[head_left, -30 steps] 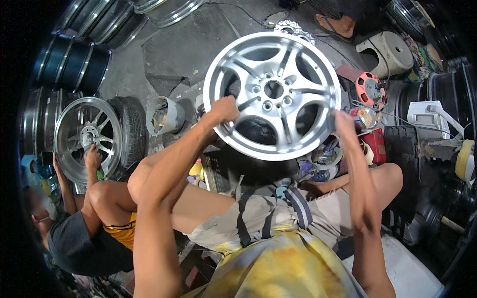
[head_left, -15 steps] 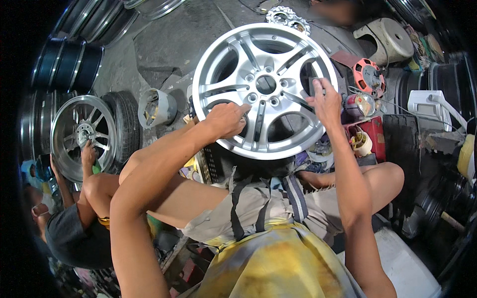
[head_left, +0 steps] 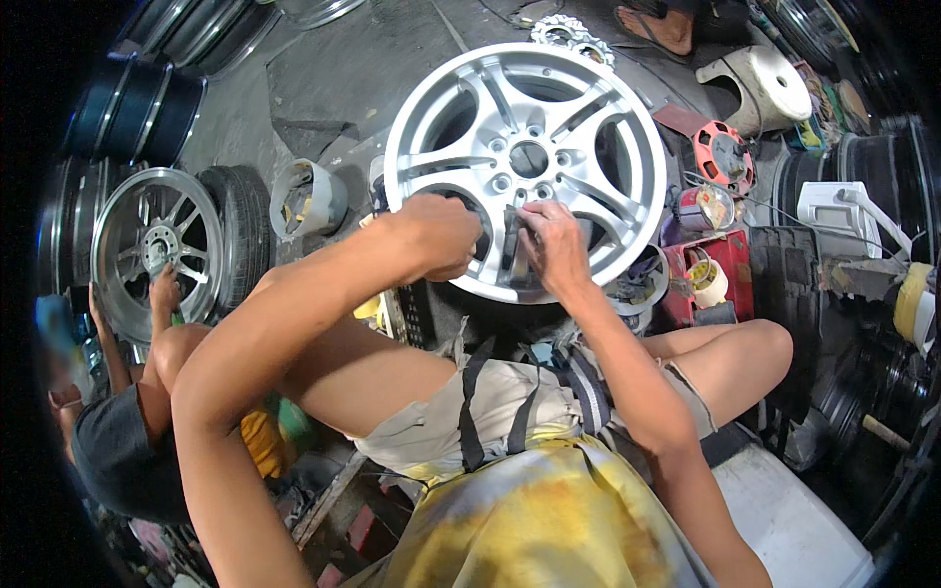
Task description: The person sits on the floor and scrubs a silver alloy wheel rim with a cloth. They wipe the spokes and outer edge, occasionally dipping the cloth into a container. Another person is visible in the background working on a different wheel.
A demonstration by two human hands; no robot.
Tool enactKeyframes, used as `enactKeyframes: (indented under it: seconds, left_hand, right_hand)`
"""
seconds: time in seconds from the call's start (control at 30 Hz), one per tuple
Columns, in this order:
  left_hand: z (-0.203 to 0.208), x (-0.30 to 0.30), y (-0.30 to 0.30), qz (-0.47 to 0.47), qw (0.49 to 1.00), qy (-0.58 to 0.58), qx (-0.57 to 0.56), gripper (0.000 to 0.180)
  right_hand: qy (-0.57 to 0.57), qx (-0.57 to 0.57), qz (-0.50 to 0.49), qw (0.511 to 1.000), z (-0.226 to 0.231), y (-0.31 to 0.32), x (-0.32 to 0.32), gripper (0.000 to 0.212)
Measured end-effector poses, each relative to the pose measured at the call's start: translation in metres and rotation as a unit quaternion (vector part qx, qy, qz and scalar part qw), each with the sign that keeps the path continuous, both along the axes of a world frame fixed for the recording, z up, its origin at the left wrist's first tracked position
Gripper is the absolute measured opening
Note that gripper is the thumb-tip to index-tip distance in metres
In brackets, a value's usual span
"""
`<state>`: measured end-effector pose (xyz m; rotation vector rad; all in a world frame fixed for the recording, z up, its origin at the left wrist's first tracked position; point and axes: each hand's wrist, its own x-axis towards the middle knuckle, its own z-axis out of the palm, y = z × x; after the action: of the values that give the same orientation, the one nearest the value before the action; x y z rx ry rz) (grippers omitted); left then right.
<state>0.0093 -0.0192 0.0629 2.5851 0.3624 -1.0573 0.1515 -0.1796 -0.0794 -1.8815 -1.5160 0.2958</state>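
A silver alloy wheel (head_left: 421, 162) with double spokes lies face up in front of me. My left hand (head_left: 436, 235) is closed over the wheel's lower left part, near a spoke and the gap beside it. Its fingers curl under, hiding whatever they hold. My right hand (head_left: 554, 240) pinches a small dark flat piece (head_left: 511, 218), perhaps abrasive paper, against the lower spoke just below the hub. The thumb and fingertips press close together there.
At left, a co-worker's hand (head_left: 165, 289) touches another wheel (head_left: 110, 255), with a tyre (head_left: 245, 225) beside it. A white bucket (head_left: 333, 201) stands between us. To the right are an orange reel (head_left: 706, 147), tins, a red container (head_left: 737, 260) and a white stool (head_left: 760, 88).
My right hand has moved left and down from the right-hand spokes to the lower spoke, carrying the dark piece. My left hand's extended finger has curled in. A sandalled foot now shows at the top.
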Motion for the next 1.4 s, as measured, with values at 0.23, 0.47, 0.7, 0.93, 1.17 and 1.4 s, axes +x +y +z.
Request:
enactKeyframes:
  seconds: [0.23,0.47,0.7,0.93,1.17,1.4]
  left_hand:
    - [0.107,-0.042,0.050,0.223,0.941,-0.245,0.075,0.036]
    - [0.096,-0.049,0.082,0.215,0.930,-0.294,0.053,0.039]
    - [0.106,-0.049,0.087,0.227,0.928,-0.295,0.026,0.041]
    - [0.123,-0.043,0.085,0.260,0.935,-0.239,0.031,0.037]
    - [0.107,-0.047,0.093,0.242,0.930,-0.275,0.034,0.038]
    - [0.107,-0.037,0.086,0.260,0.932,-0.253,0.021,0.039]
  right_hand:
    - [-0.105,-0.022,-0.026,0.994,0.001,0.002,-0.055,0.034]
    - [-0.110,-0.051,-0.035,0.992,0.004,0.024,-0.047,0.033]
    - [-0.101,-0.031,0.005,0.994,-0.002,0.024,-0.033,0.033]
    - [-0.082,-0.040,0.030,0.995,0.001,0.028,-0.019,0.033]
    - [-0.065,-0.081,0.025,0.994,0.001,0.017,-0.030,0.036]
    - [-0.064,-0.075,0.011,0.995,0.006,0.006,-0.039,0.035]
